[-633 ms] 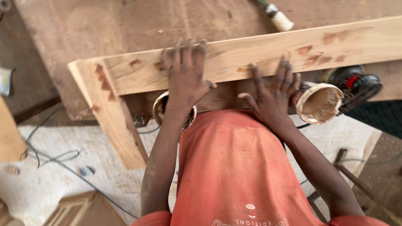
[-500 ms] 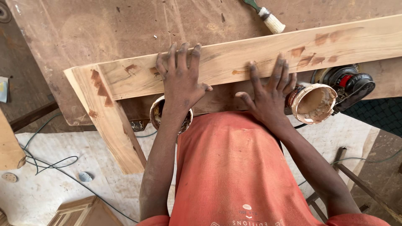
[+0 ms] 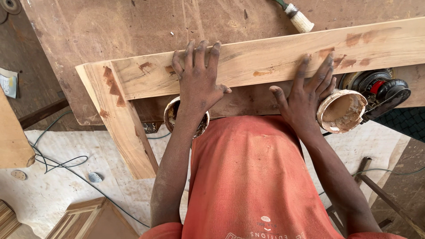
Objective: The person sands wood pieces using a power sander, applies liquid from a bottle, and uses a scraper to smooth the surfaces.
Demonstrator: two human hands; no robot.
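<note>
A pale wooden frame [image 3: 265, 59] with reddish-brown filler patches lies on a brown workbench [image 3: 133, 26]. My left hand [image 3: 199, 77] rests flat on the frame's long rail, fingers spread. My right hand [image 3: 307, 93] lies flat on the same rail further right, fingers apart, holding nothing. A round tub [image 3: 170, 117] sits under my left wrist at the bench edge. A second tub of tan filler [image 3: 341, 111] stands just right of my right hand.
A black and red power sander [image 3: 376, 88] lies at the right, behind the filler tub. A white-handled tool [image 3: 299, 18] rests on the bench beyond the frame. Cables [image 3: 57, 161] trail over the pale floor at the left, near a wooden panel [image 3: 84, 219].
Both hands stay pressed flat on the rail; the view has shifted slightly, so the frame sits a little lower and more to the left.
</note>
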